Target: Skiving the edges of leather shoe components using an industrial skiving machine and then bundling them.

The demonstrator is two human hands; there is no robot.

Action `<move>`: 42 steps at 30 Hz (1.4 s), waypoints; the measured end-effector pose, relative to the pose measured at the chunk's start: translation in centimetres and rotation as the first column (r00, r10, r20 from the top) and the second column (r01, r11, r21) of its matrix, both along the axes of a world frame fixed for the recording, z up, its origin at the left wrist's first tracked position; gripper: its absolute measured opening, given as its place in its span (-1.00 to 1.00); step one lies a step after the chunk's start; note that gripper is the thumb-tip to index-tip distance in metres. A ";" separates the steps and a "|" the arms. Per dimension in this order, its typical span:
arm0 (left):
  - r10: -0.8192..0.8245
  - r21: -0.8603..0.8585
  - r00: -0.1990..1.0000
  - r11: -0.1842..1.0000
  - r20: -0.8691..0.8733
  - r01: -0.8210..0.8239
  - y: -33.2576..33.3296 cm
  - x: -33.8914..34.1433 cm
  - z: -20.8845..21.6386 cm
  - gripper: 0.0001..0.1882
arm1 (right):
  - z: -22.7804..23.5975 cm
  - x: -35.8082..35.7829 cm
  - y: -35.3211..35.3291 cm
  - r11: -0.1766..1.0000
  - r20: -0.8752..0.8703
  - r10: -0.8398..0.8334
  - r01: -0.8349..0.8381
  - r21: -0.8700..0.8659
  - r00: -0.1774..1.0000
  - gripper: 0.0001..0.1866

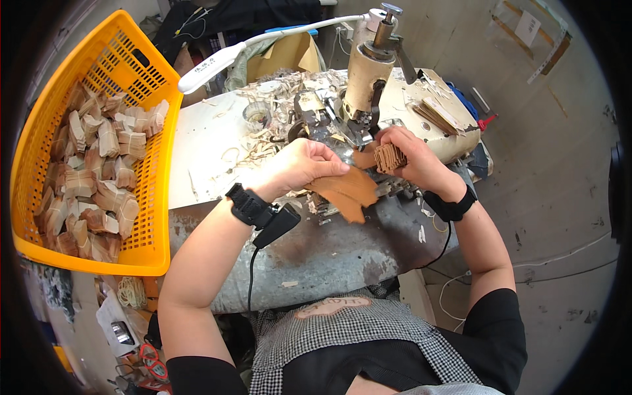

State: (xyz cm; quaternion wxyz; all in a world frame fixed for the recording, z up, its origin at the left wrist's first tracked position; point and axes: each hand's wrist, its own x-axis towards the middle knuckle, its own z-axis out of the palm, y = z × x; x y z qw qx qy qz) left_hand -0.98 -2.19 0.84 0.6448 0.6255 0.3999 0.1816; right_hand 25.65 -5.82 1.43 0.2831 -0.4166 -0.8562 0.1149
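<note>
My left hand [303, 166] is closed, thumb on top, on a few flat brown leather pieces [347, 191] that fan out over the bench's front edge. In my right hand [416, 161] is a thick stack of brown leather pieces [390, 158], its layered edges facing me. Another brown piece [364, 158] shows between the two hands, just below the foot of a sewing-machine-like leather machine [362, 82]. My fingers partly hide where that piece meets the machine. Both wrists wear black straps with devices.
A yellow plastic basket [155, 247] full of banded bundles of pale pieces stands at the left. Leather scraps [283, 99] litter the worktop around the machine. A white lamp arm [214, 68] reaches over from the back. More flat pieces [438, 113] lie at the right.
</note>
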 end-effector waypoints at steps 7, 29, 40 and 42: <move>0.060 -0.130 0.970 0.991 0.238 -0.030 1.4 -2.0 -0.7 -0.85 | 0.9 0.6 -1.2 0.991 -0.150 -0.134 0.129 -0.039 0.980 -0.48; 0.185 -0.086 0.969 0.981 0.165 -0.172 1.0 -2.1 -1.4 -0.86 | -0.2 0.8 -0.9 0.990 -0.125 -0.120 0.109 -0.090 0.985 -0.42; 0.124 -0.094 0.946 0.991 0.300 -0.100 -0.2 -1.0 -0.5 -0.81 | 0.7 0.4 -1.0 0.996 0.026 -0.084 0.085 -0.027 0.996 -0.42; 0.131 -0.079 0.948 0.990 0.289 -0.113 -0.1 -1.7 -0.8 -0.80 | 0.6 0.4 -1.3 0.992 -0.026 -0.126 0.126 -0.001 0.992 -0.40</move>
